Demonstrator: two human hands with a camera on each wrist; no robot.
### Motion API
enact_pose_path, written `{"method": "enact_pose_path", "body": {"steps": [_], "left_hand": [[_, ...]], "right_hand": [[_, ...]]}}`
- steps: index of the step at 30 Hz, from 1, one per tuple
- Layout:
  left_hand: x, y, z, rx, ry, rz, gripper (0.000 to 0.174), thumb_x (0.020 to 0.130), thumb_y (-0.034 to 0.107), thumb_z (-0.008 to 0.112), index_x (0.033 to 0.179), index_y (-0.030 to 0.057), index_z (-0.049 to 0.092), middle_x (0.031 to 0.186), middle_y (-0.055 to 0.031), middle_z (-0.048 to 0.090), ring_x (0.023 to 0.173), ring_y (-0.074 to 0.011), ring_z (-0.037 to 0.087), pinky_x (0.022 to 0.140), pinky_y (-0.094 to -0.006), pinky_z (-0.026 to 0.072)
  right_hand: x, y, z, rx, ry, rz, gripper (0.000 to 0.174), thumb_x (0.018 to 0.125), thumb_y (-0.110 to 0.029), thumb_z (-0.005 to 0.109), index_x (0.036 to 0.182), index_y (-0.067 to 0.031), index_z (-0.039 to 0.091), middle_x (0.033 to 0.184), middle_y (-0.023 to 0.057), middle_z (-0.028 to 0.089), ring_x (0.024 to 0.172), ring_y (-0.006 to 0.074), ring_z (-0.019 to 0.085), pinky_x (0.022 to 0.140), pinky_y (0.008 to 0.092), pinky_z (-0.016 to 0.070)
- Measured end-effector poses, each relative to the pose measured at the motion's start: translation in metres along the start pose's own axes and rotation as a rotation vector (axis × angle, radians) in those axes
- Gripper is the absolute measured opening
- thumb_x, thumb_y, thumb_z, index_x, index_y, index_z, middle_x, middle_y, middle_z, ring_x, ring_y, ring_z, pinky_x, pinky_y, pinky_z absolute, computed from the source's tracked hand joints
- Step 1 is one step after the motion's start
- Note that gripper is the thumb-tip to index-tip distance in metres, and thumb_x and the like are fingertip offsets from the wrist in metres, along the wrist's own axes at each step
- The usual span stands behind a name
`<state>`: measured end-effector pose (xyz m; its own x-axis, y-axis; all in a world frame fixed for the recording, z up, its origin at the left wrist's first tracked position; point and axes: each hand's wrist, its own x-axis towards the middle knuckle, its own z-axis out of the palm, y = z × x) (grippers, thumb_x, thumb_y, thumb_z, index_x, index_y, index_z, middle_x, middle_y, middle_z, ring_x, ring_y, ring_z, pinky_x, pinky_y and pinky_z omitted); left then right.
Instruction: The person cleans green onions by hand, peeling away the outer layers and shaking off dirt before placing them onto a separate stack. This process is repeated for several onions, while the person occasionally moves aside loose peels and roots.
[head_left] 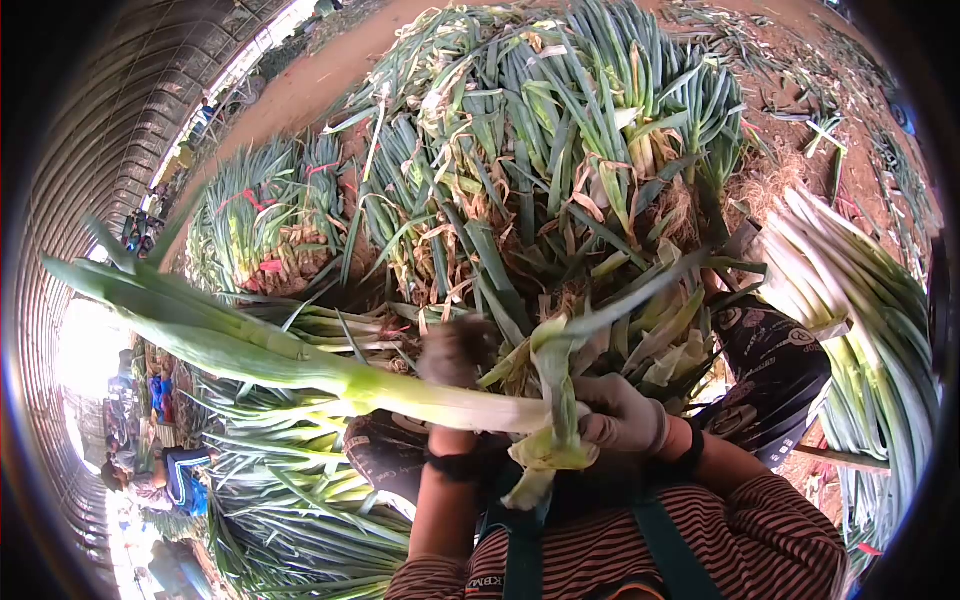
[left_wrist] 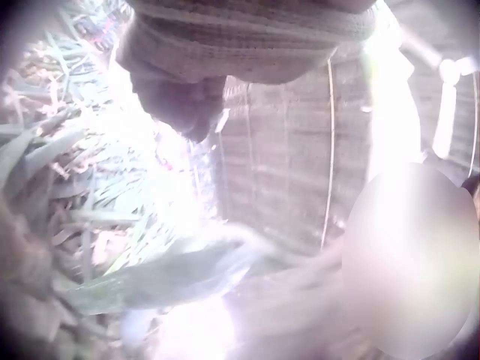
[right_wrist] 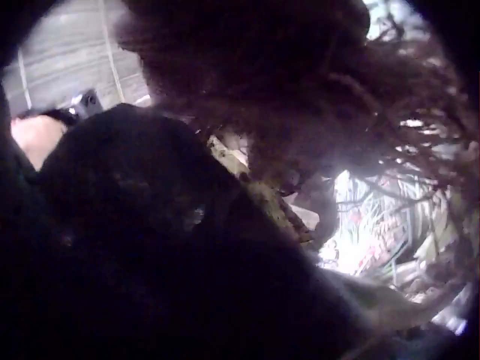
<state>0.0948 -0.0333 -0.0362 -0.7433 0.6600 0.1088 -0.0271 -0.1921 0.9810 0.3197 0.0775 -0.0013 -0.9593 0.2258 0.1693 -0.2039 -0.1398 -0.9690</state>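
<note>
In the head view my right hand, in a pale glove, grips the root end of a thick leek. Its white shank runs across my lap, and its green leaves reach far left. A loose outer leaf hangs over the shank beside the right fingers. My left hand is blurred just beyond the shank, which crosses over that wrist; I cannot tell whether it holds anything. In the left wrist view the gloved left hand shows against the light. Stringy roots fill much of the dark right wrist view.
A large heap of leeks stands ahead, with tied bundles to its left. More leeks lie at my left side. Cleaned leeks with white shanks are stacked at right. Another person sits at far left.
</note>
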Motion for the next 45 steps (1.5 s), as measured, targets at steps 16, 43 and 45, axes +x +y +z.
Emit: {"method": "enact_pose_path", "body": {"steps": [16, 43, 45], "left_hand": [[-0.033, 0.106, 0.017, 0.335, 0.314, 0.342, 0.043, 0.095, 0.031, 0.042, 0.126, 0.0028, 0.05, 0.099, -0.006, 0.062, 0.091, -0.017, 0.057, 0.076, -0.0299, 0.0482], [-0.02, 0.051, -0.051, 0.353, 0.204, -0.031, 0.064, 0.096, 0.054, 0.048, 0.131, 0.0006, 0.051, 0.112, -0.0102, 0.065, 0.105, -0.0216, 0.06, 0.097, -0.0363, 0.0456], [0.005, 0.095, -0.028, -0.328, 0.142, 0.209, 0.074, 0.092, 0.062, 0.048, 0.135, 0.0021, 0.046, 0.109, -0.0074, 0.062, 0.096, -0.0201, 0.059, 0.09, -0.0368, 0.0467]], "right_hand": [[0.003, 0.032, 0.014, 0.016, 0.144, 0.027, 0.072, 0.08, -0.062, 0.066, 0.11, 0.0025, 0.059, 0.089, 0.0074, 0.064, 0.082, 0.0105, 0.06, 0.072, 0.0288, 0.05], [0.006, -0.003, -0.019, 0.004, 0.093, -0.031, 0.057, 0.097, -0.041, 0.036, 0.122, 0.0063, 0.054, 0.106, 0.0143, 0.062, 0.098, 0.0217, 0.058, 0.09, 0.0318, 0.0435], [0.012, -0.008, -0.011, 0.025, 0.031, -0.008, 0.054, 0.097, -0.039, 0.036, 0.121, 0.006, 0.054, 0.104, 0.0149, 0.063, 0.099, 0.0229, 0.059, 0.091, 0.0319, 0.0434]]}}
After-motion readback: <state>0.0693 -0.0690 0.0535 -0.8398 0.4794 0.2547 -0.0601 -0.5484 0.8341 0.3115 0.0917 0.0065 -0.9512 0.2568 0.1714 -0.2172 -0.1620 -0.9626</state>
